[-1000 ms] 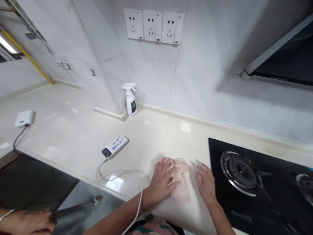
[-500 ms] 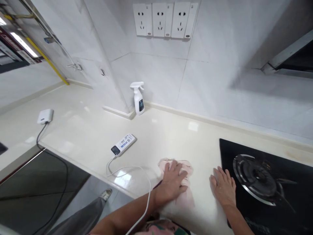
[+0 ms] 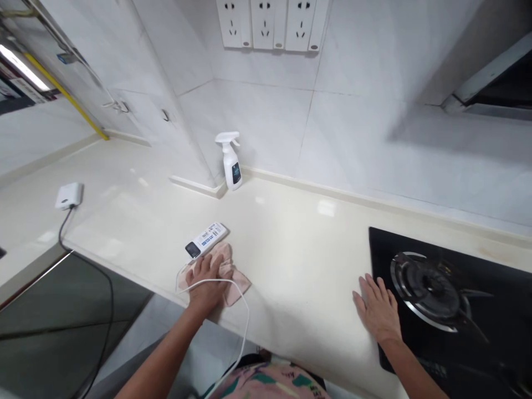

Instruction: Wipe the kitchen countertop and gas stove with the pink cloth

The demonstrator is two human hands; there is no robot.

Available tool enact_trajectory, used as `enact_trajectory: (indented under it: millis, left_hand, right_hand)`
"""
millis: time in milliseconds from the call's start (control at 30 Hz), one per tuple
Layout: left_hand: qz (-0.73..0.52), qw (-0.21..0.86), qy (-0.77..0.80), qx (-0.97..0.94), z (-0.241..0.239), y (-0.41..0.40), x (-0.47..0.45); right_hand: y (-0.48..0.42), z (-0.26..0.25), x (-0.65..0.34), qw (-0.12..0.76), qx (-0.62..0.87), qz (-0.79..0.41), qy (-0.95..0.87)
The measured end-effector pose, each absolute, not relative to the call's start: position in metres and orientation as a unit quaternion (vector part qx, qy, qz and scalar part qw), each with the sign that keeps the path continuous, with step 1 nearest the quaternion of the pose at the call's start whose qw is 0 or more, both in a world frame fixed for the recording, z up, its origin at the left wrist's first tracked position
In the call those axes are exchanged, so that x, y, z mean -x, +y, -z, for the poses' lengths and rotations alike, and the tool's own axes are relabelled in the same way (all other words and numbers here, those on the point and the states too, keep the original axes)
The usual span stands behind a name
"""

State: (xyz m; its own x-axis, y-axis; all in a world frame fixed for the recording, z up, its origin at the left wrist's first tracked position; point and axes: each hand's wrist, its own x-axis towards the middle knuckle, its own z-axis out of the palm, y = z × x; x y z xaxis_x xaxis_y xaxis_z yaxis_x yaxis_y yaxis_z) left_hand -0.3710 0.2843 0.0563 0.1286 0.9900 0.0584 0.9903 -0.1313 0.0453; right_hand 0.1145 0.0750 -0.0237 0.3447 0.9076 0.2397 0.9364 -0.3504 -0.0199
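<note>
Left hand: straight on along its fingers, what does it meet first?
Most likely the white device with the dark screen, just beyond the fingertips of the left hand; the exact gap is hard to judge from this view.

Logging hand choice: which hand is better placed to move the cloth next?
Likely the left: the left hand lies on the cloth, while the right hand is apart from it at the edge of the stove.

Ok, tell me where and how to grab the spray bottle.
I'd grip the spray bottle around its neck, coming from the front right. It stands upright and narrows below the spray head; the wall lies behind it and the pillar to its left, so front right looks easiest.
</note>
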Motion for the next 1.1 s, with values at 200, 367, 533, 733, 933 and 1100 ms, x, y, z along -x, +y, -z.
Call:
enact_trajectory:
  millis: [200,367,533,733,933,1100]
  left_hand:
    - [0.073,0.002,-0.534,0.843,-0.043,0.214,0.349]
    - [0.118,-0.064,-0.375,0.917,-0.036,0.179,0.282]
    - [0.064,-0.18,-0.245,0.95,-0.037,0.183,0.188]
    - [0.076,-0.165,-0.197,0.963,-0.041,0.22,0.102]
    - [0.106,-0.122,-0.327,0.931,-0.045,0.307,0.098]
    - [0.124,-0.076,-0.465,0.873,-0.049,0.369,0.163]
  right_hand:
    - [0.079,0.018,-0.109,0.079,0.818,0.104,-0.56]
    - [0.086,0.014,-0.106,0.064,0.823,0.1,-0.556]
    - [0.086,0.014,-0.108,0.069,0.826,0.094,-0.551]
    - [0.083,0.022,-0.114,0.098,0.817,0.103,-0.558]
    - [0.083,0.026,-0.116,0.113,0.819,0.102,-0.553]
    - [0.083,0.025,-0.115,0.109,0.822,0.099,-0.55]
